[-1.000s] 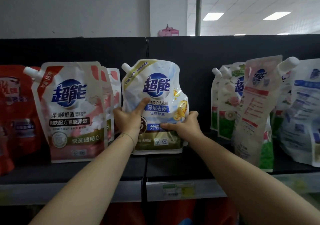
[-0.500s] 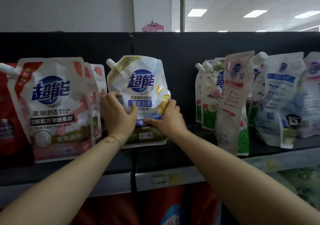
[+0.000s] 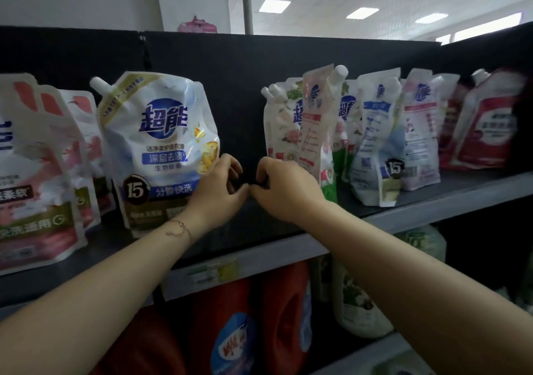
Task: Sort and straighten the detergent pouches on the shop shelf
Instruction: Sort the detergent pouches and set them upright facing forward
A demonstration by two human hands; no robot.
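A white-and-blue detergent pouch (image 3: 161,144) stands upright on the dark shelf (image 3: 432,198), spout at its top left. My left hand (image 3: 219,193) hovers at the pouch's lower right edge, fingers loosely curled and holding nothing. My right hand (image 3: 288,193) is just beside it over the bare gap in the shelf, also loosely curled and empty. To the right, a pink-white pouch (image 3: 315,121) leans against green floral pouches (image 3: 281,126). Pink pouches (image 3: 34,172) stand at the left.
Further right stand a blue-white pouch (image 3: 377,138), a pale pink one (image 3: 418,132) and red pouches (image 3: 487,126). A price label (image 3: 213,273) sits on the shelf's front edge. Red detergent jugs (image 3: 230,331) fill the shelf below. A black back panel closes the shelf.
Both hands have let go of the white-and-blue pouch and moved right into the gap beside it. The view has swung right, showing more pouches on that side.
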